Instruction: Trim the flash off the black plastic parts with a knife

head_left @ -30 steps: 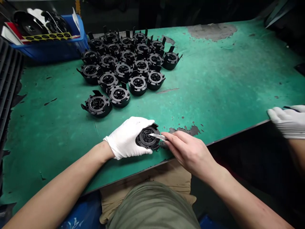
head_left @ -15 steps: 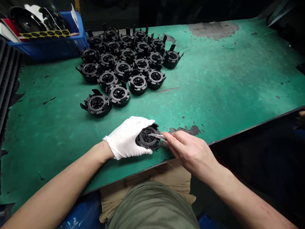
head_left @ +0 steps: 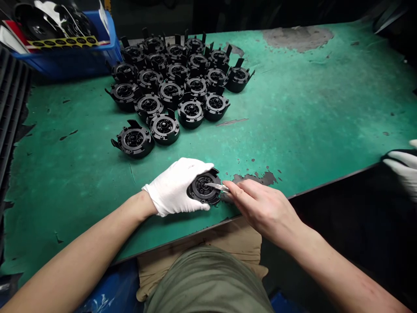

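Observation:
My left hand (head_left: 180, 188), in a white glove, grips a round black plastic part (head_left: 202, 187) near the table's front edge, its ringed face turned up. Bare and closed, my right hand (head_left: 257, 202) pinches a slim metal blade (head_left: 216, 187). The blade's tip rests at or just over the middle of the part; exact contact is too small to tell. Beyond my hands stands a cluster of similar black round parts (head_left: 190, 112), most with upright tabs. The nearest of these is a part (head_left: 134, 140) at the cluster's front left.
A blue bin (head_left: 74, 63) holding black discs and papers stands at the back left of the green table (head_left: 293, 113). Dark ribbed trays (head_left: 11, 100) line the left edge. At the far right, another person's gloved hand (head_left: 402, 167) holds something black.
Another person's gloved hand and a black object have come into view at the right edge. The view has shifted slightly. My hands keep nearly the same pose on the part and blade.

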A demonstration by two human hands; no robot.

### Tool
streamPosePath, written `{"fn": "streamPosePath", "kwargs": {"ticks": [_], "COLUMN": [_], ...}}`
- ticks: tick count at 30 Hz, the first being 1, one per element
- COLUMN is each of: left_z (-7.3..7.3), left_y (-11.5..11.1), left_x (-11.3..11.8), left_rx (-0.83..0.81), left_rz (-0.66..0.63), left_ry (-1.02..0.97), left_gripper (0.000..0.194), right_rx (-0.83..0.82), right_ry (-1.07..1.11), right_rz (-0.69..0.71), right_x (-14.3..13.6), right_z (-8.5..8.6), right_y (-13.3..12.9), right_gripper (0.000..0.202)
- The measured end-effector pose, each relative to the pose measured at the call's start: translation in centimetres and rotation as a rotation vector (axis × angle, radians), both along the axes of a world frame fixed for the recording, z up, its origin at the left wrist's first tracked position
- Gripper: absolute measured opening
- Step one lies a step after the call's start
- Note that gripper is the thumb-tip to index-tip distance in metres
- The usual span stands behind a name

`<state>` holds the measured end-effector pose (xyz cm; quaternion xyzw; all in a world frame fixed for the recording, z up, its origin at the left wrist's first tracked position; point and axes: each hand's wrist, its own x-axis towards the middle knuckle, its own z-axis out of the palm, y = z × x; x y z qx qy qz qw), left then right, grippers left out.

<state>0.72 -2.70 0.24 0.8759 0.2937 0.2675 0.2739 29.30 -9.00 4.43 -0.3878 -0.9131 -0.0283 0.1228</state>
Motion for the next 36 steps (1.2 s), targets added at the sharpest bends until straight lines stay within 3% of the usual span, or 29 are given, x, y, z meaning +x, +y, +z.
{"fn": "streamPosePath", "kwargs": {"ticks": [9,18,28,36], "left_z": [0.3,0.2,0.0,0.3], "left_y": [0.1,0.1,0.2,0.3], "left_x": [0.2,0.0,0.0,0.2], "left_rx": [-0.022,-0.033,-0.025,-0.049], "left_rz": [-0.004,0.002,-0.003,-0.006], "left_ry": [-0.007,0.014,0.016,0.018], "left_gripper": [0.092,0.096,0.097,0.096], "right_rx": [-0.01,-0.012,0.034,-0.048], "right_ry": [-0.002,0.006,-0.108,-0.119], "right_rz": [0.054,0.034,0.163,0.267], "right_x": [0.1,0.6,0.3,0.4], "right_z": [0.1,1.3,3.0,3.9], "right_y": [-0.2,1.0,3.1,4.4], "right_gripper": [0.029,0.03,0.023,0.027]}}
